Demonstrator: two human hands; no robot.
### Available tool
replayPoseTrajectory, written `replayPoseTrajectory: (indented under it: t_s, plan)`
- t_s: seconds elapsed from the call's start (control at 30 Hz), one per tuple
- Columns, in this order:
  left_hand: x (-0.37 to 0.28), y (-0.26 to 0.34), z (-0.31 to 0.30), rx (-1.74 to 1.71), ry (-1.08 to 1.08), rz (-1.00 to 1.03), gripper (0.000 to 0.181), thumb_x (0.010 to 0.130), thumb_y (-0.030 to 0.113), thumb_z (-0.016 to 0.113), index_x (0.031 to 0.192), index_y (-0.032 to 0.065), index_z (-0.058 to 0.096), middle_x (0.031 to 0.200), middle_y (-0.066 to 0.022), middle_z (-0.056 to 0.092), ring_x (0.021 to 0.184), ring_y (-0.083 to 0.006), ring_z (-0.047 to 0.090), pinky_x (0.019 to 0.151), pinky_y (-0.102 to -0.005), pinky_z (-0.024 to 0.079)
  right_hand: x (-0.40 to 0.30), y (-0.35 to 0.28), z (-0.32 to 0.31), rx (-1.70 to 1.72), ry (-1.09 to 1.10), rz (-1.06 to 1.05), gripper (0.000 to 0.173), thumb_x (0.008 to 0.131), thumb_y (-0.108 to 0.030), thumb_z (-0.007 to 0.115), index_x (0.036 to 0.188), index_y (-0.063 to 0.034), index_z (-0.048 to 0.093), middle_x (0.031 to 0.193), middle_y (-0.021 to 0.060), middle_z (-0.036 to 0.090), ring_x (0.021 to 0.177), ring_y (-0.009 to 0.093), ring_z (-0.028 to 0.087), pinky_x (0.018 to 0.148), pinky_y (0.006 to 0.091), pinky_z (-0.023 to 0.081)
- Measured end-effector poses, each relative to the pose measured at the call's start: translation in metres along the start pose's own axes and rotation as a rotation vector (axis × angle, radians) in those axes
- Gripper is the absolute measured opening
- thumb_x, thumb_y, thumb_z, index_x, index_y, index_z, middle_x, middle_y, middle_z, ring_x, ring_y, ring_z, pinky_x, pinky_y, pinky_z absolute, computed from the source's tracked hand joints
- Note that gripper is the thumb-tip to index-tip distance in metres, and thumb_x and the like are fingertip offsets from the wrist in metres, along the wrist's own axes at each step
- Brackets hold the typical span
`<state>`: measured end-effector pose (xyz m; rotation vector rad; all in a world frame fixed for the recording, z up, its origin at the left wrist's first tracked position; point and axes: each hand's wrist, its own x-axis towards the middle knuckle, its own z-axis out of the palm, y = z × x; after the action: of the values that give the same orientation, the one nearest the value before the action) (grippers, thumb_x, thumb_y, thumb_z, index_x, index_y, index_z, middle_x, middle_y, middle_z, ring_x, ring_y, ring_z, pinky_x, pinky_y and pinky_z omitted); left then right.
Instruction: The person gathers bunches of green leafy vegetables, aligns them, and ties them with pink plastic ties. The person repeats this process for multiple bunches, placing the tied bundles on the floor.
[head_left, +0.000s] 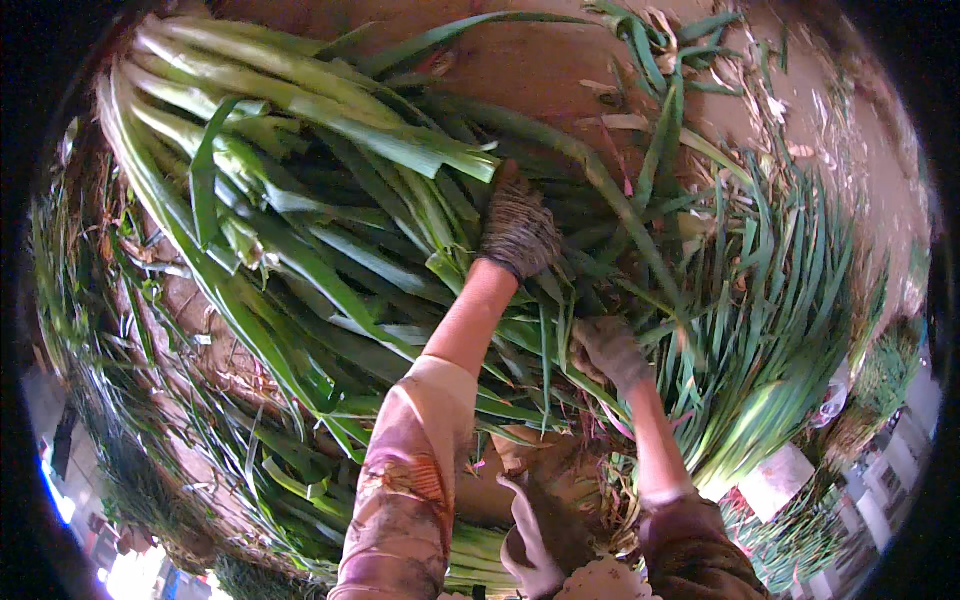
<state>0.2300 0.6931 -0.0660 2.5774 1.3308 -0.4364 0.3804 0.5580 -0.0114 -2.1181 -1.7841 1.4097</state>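
A large bundle of long green onions (360, 127) stretches before me, pale stalks at the upper left and dark leaves toward the middle. My left hand (521, 225), in a grey knit glove, lies on the leaf end of this bundle. Beside its fingertips is the cut end of a broad green leaf (480, 166). Lower and to the right, my right hand (611, 352), also gloved, has its fingers curled in among the leaves. Neither hand's grip shows clearly, as leaves and shadow hide the fingertips. Thin pink ties (616, 424) show just below the right hand.
Another bundle of green onions (780, 360) lies at the right, by a white block-like object (776, 480). Loose leaves (660, 60) and dry husks litter the brown ground (517, 67). More onions (262, 442) are spread at the lower left. A shoe (525, 525) shows below my arms.
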Motion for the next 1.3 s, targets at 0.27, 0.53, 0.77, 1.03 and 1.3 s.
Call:
replayPoseTrajectory:
  t_s: [0.27,0.53,0.77,1.03,1.3]
  plan:
    - [-0.007,0.007,-0.012,-0.211,0.012,-0.098,0.046,0.082,0.038,0.034,0.100,0.0079,0.064,0.109,-0.0155,0.057,0.111,-0.0318,0.045,0.104,-0.0476,0.008,0.221,-0.195,-0.072,-0.837,0.938,-0.602,0.036,0.073,-0.013,0.057,0.108,-0.0079,0.052,0.112,0.0109,0.051,0.104,0.031,0.046,0.088,0.0414,0.038]
    - [-0.032,-0.010,0.008,-0.315,-0.038,0.010,0.037,0.070,0.033,0.047,0.090,0.0097,0.066,0.094,-0.0124,0.062,0.100,-0.0282,0.051,0.102,-0.0460,0.016,0.248,-0.207,-0.022,-0.796,0.171,-0.641,0.025,0.079,-0.018,0.049,0.102,-0.0102,0.053,0.095,0.0161,0.058,0.096,0.034,0.053,0.078,0.0453,0.043]
    - [-0.043,0.006,-0.011,-0.471,0.324,-0.002,0.023,0.069,0.026,0.053,0.079,0.0058,0.061,0.090,-0.0134,0.058,0.100,-0.0302,0.047,0.097,-0.0445,0.028,0.160,0.006,-0.009,-0.944,0.101,-0.223,0.021,0.078,-0.017,0.048,0.095,-0.0114,0.060,0.092,0.0132,0.060,0.091,0.030,0.056,0.079,0.0461,0.040]
    - [-0.053,0.010,0.000,-0.425,0.218,0.021,0.025,0.073,0.026,0.048,0.076,0.0061,0.063,0.085,-0.0122,0.060,0.099,-0.0267,0.048,0.101,-0.0432,0.021,0.150,-0.152,-0.053,-0.332,0.660,-0.469,0.016,0.080,-0.024,0.051,0.083,-0.0102,0.059,0.081,0.0113,0.058,0.076,0.031,0.055,0.066,0.0418,0.044]
    - [-0.067,0.015,-0.012,-0.746,0.477,-0.075,0.046,0.075,0.032,0.048,0.110,0.0010,0.049,0.110,-0.0194,0.050,0.108,-0.0335,0.043,0.098,-0.0452,0.026,0.225,-0.205,-0.003,-0.139,0.399,-0.337,0.022,0.077,-0.027,0.055,0.088,-0.0086,0.058,0.084,0.0160,0.060,0.079,0.030,0.058,0.067,0.0399,0.046]
